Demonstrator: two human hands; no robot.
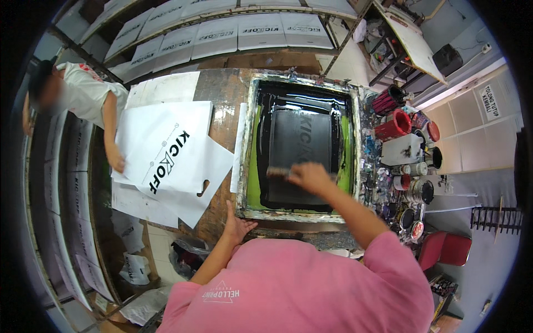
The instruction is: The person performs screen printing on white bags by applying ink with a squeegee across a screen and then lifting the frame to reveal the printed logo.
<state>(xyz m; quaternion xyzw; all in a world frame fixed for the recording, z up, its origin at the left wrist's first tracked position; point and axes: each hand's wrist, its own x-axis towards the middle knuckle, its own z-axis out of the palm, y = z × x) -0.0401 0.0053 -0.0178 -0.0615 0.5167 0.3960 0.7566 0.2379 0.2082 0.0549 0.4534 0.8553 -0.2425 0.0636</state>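
The right fingers (300, 173) are clenched around a squeegee (277, 172), which lies across the screen frame (244, 161) directly beneath them, one end jutting out to their left. Ahead of these fingers a dull grey panel (283, 133) with dark lettering shows inside the frame, black ink (264, 139) bordering it. The left fingers (249, 225) are released and spread, gripping nothing, just beside the frame's near left corner at the edge of the desk (222, 119); whether they touch the frame I cannot tell. Ahead and left of them lies a pile of white printed bags (172, 150), with a co-worker's hand (115, 159) at its far side. Well right of the right fingers stand a red tub (393, 126) and ink-stained cans (420, 191)
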